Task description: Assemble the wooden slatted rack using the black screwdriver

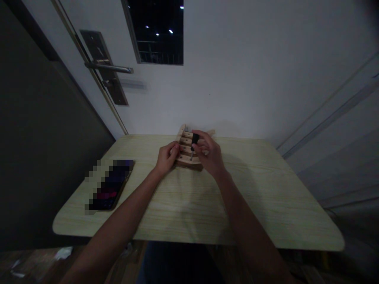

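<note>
Near the back middle of the table lies a small slatted wooden piece (187, 148), its slats dotted with dark screw holes or screws. My left hand (167, 157) is closed on its left edge, fingers pressed against the wood. A short screwdriver (194, 139) with a black handle stands nearly upright in my right hand (211, 154), pinched between thumb and fingers. Its metal shaft points down and the tip meets the front slat. The right part of the wooden piece is hidden behind my right hand.
A phone (114, 187), partly blurred out, lies on the left of the pale wooden table (266, 205). Behind the table rises a white door (237, 79) with a metal lever handle (109, 68) and a dark window (158, 31). My legs are below the front edge.
</note>
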The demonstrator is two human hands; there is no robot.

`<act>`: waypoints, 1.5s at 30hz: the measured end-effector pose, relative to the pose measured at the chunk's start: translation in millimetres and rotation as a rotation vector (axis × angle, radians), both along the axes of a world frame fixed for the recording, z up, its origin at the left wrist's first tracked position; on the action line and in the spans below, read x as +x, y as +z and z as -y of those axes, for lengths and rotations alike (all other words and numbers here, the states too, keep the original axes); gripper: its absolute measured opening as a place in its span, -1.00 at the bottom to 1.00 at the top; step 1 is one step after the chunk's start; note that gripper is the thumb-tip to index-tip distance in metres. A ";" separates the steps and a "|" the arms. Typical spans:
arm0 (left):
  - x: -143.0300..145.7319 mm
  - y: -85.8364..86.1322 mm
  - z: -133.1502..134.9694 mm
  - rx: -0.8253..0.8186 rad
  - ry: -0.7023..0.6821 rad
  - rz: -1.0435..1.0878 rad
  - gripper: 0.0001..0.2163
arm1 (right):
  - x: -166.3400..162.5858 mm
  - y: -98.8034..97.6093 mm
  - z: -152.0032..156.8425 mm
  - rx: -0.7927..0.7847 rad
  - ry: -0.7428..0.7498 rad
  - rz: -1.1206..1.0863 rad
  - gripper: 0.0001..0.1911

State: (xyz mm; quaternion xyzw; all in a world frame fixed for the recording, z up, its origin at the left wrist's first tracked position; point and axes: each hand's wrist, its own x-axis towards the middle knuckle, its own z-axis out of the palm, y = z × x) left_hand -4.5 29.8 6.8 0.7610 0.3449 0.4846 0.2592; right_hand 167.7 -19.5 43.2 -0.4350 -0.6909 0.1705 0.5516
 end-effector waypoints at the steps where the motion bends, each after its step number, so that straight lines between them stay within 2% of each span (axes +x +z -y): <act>1: -0.2 -0.2 -0.2 0.002 0.003 -0.004 -0.63 | -0.2 0.1 0.0 -0.003 0.003 -0.013 -0.63; 7: -1.4 1.0 -0.2 -0.002 0.002 -0.028 -0.63 | -0.8 0.7 -0.3 -0.007 0.016 -0.076 -0.62; 14: -2.5 2.0 -0.5 0.026 -0.007 -0.053 -0.62 | 1.4 4.2 3.4 0.066 0.007 0.117 -0.63; 18: -2.9 1.7 -0.7 0.036 0.000 -0.053 -0.62 | 2.2 5.7 4.6 0.035 0.077 0.082 -0.61; 21: -3.2 3.2 -0.2 0.045 0.007 -0.072 -0.61 | 2.0 5.0 3.9 -0.002 0.048 0.079 -0.61; 31: -8.1 3.1 -2.4 0.116 0.033 -0.158 -0.61 | 1.7 3.0 0.3 0.020 0.002 0.044 -0.61; 39: -8.9 4.3 -1.0 0.105 0.034 -0.185 -0.63 | 3.9 4.4 2.0 0.001 0.035 0.035 -0.65; 45: -8.2 5.2 0.1 0.105 0.039 -0.191 -0.63 | 2.6 3.3 1.6 0.034 -0.110 0.122 -0.68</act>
